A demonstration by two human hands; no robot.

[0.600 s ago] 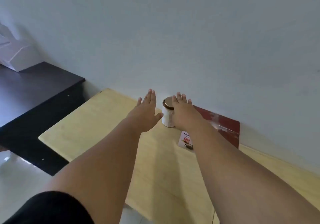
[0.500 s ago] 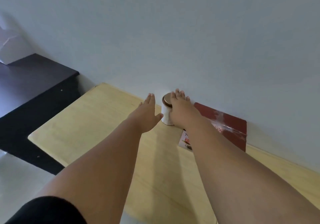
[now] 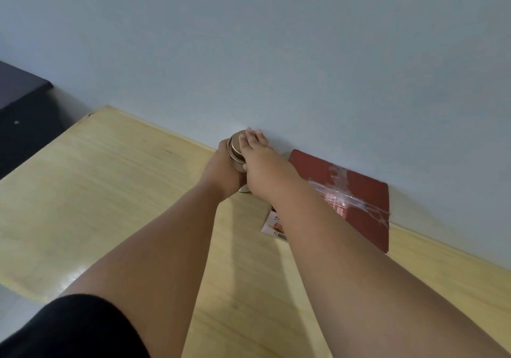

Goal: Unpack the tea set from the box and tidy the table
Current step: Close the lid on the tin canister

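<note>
A small white canister with a brown lid (image 3: 235,147) stands at the back of the light wooden table (image 3: 110,180), close to the wall. My left hand (image 3: 224,172) wraps around its left side, hiding most of the white body. Over the lid and the right side lies my right hand (image 3: 262,161), fingers reaching toward the wall. A flat red box (image 3: 359,192) with clear tape across its top lies just right of the canister, against the wall. A white printed leaflet (image 3: 272,223) pokes out from under the box's near corner, partly hidden by my right forearm.
A dark cabinet (image 3: 22,103) stands to the left, beyond the table's left edge. The pale wall (image 3: 276,53) runs directly behind the canister and box. Bare tabletop stretches to the left and toward me. The floor (image 3: 11,310) shows at the lower left.
My left hand, open beside the canister before, has closed around it. My right hand has settled over the lid. The view has shifted left and down.
</note>
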